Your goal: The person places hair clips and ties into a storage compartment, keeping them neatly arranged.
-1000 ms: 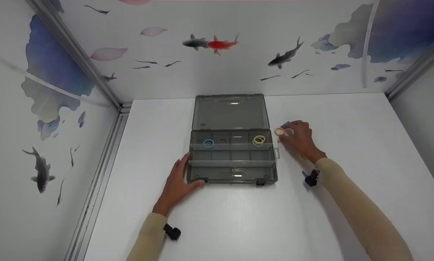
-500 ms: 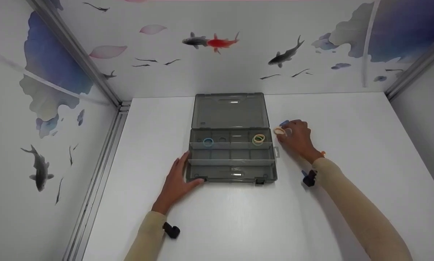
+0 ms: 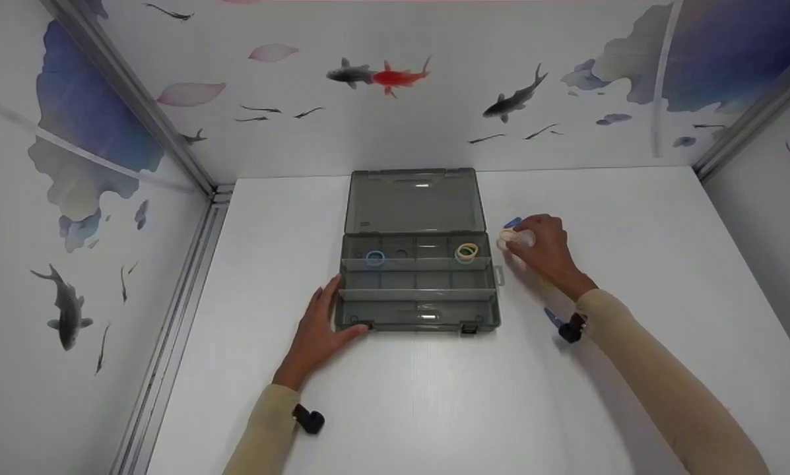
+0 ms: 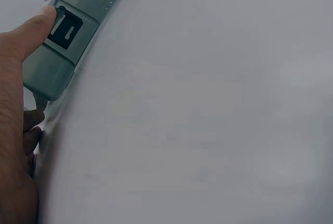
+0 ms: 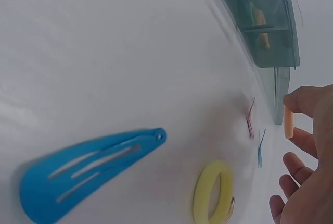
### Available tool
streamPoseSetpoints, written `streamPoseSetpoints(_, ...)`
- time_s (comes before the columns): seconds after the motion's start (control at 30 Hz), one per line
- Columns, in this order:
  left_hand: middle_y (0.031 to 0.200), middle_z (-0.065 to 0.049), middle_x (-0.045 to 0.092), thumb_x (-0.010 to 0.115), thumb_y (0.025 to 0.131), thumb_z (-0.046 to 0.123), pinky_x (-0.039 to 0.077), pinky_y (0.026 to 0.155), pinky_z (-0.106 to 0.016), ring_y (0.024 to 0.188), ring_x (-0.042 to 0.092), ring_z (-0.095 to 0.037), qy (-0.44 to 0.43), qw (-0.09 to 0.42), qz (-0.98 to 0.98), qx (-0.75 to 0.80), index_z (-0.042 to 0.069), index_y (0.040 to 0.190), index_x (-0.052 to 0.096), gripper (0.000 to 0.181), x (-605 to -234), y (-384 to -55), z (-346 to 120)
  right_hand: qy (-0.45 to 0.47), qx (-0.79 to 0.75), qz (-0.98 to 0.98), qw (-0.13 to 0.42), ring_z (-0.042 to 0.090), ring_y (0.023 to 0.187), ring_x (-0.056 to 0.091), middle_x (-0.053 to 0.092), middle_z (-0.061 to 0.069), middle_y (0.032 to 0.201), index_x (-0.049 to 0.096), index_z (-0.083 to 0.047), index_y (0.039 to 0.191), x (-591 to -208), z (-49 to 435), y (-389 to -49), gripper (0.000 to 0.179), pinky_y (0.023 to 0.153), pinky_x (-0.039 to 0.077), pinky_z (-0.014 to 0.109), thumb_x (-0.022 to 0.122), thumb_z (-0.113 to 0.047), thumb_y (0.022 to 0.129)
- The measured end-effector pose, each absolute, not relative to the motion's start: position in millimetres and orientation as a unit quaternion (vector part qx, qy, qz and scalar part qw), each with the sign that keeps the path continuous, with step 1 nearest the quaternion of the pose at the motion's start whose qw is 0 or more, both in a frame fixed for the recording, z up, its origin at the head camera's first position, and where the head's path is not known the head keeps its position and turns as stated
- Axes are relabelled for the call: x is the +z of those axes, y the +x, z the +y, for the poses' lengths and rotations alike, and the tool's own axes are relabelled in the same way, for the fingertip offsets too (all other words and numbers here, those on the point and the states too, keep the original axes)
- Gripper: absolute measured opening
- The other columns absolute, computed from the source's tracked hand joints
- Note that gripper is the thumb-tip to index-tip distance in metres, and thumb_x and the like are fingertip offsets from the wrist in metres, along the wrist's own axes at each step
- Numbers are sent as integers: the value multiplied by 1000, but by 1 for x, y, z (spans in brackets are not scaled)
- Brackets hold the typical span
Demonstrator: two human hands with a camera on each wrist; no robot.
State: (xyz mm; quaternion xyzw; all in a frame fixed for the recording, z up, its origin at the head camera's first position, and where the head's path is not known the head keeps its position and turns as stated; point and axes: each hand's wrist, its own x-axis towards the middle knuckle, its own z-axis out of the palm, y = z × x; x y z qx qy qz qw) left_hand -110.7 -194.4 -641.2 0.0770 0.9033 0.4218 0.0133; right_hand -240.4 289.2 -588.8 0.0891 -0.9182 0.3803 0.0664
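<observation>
Spanning the rear and both sides, white walls (image 3: pixel 408 142) printed with fish enclosed a white table (image 3: pixel 421 396). A grey translucent case (image 3: pixel 414 201) lay near the rear wall, its lid folded back and its tray divided lengthwise into three rows.

Left hand (image 3: pixel 315 336): thumb and fingers spread wide around the near left corner of the case, thumb at the front edge by a dark latch (image 4: pixel 65 28), fingers against the left side. Right hand (image 3: pixel 545 247): grip narrow, thumb and index finger pinching a peach ring (image 5: pixel 289 123) just beside the right side of the case, outside it.

In the right wrist view, a blue snap clip (image 5: pixel 88 172) lay flat on the table, with a yellow band (image 5: pixel 213 193) nearer the right hand. In the rear row, overlapping peach and green rings (image 3: pixel 466 253) sat at the right, a blue ring (image 3: pixel 375 258) toward the left. Beyond the yellow band were two slender items, pink (image 5: pixel 250 120) and blue (image 5: pixel 261 148); type could not be told.
</observation>
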Motion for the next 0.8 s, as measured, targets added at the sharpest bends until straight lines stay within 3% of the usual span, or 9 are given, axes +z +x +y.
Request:
streamPoseSetpoints(0.23,177,-16,35,84,87,72,27,124,-78,166,21,-48,80,11,904,420,32,178,22,117,-641,-111,-194,101,391,-912,70,50,138,43,59,29,136,75,6,119,-579,285,-234,29,116,23,78,83,-13,99)
streamPoseSetpoints(0.8,178,-15,34,84,87,72,28,123,-78,166,21,-47,72,15,901,429,32,177,25,116,-638,-110,-193,175,368,-909,91,47,132,47,63,27,133,77,6,115,-560,258,-224,26,114,31,69,87,-10,96)
